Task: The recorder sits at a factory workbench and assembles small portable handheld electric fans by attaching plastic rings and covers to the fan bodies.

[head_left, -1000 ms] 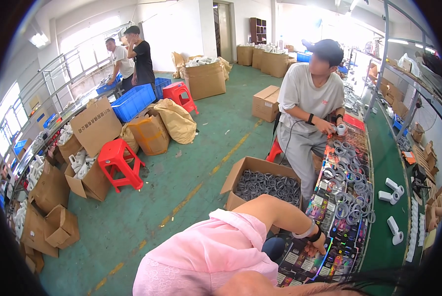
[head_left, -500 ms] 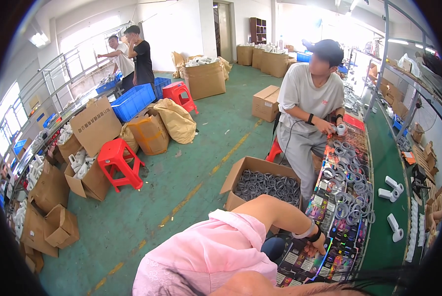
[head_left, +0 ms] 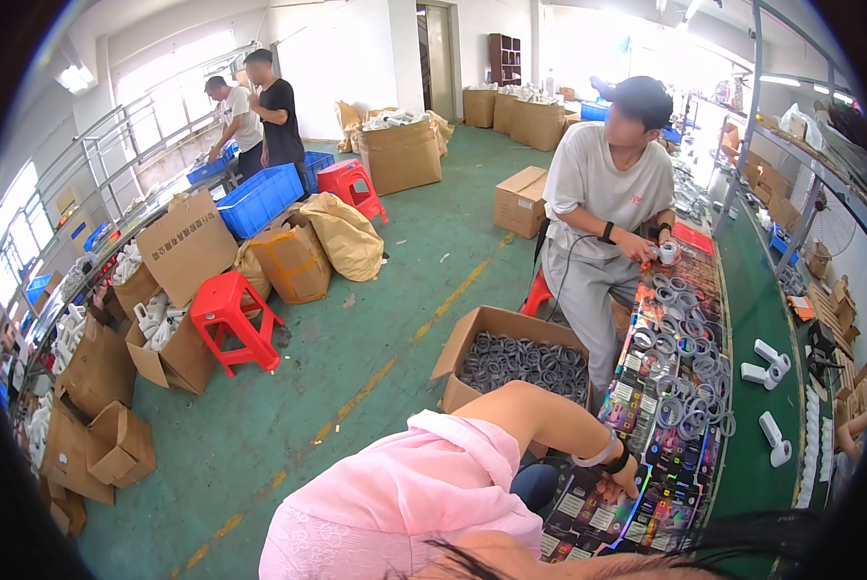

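My left hand (head_left: 626, 478) rests on the colourful printed sheets (head_left: 588, 507) covering the near end of the work table. Its fingers lie bent over the sheets, apart, and I see nothing held in them. A pale grey ring (head_left: 602, 451) and a black wristband (head_left: 618, 458) circle that wrist. Just beyond the hand, many loose grey plastic rings (head_left: 692, 422) are spread over the table. Bare skin and strands of hair cross the bottom edge, but my right hand does not show.
A cardboard box of grey rings (head_left: 525, 365) stands left of the table. A co-worker (head_left: 612, 184) in a pale shirt handles a white part (head_left: 668, 253). White handled parts (head_left: 774, 440) lie on the green belt (head_left: 757, 387). Red stools (head_left: 235, 319) and cartons (head_left: 177, 353) stand left.
At the back left, the person in white has bent down with an arm lowered to a blue crate. The person in black has lowered a hand from the head. My left hand has barely moved.
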Tool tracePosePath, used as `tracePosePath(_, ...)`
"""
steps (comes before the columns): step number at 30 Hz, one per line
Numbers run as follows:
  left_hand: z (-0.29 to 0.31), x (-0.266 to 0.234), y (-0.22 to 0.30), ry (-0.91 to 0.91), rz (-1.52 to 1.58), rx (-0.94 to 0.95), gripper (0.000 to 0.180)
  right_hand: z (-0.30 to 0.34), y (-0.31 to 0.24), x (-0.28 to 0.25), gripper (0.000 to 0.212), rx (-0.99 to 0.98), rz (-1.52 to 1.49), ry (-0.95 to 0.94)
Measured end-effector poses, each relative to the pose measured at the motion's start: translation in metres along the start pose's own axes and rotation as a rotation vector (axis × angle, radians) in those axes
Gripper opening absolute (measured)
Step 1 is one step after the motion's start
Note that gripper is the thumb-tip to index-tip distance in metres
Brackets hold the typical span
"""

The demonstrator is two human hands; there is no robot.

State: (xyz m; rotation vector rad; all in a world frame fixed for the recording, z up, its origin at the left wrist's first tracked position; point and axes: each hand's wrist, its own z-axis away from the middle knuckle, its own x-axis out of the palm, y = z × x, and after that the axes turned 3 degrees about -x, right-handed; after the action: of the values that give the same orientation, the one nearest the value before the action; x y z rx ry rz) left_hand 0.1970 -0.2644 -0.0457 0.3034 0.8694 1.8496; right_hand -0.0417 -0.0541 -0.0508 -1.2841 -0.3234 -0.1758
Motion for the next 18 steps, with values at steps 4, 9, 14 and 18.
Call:
tracePosePath(4, 0.0, 0.001, 0.003, -0.006, -0.013, 0.008, 0.058, 0.003, 0.001, -0.002, 0.032, -0.052, 0.001, -0.038)
tracePosePath(9, 0.011, 0.003, 0.002, 0.024, -0.007, -0.014, 0.058, -0.011, 0.046, -0.029, 0.035, -0.107, 0.18, -0.206)
tracePosePath(14, 0.008, -0.001, -0.004, -0.004, -0.004, 0.009, 0.059, -0.001, -0.004, 0.005, 0.036, -0.058, 0.019, -0.096)
tracePosePath(18, 0.01, 0.002, 0.009, 0.006, -0.028, 0.018, 0.058, 0.006, -0.005, 0.003, 0.036, -0.055, -0.011, -0.066)
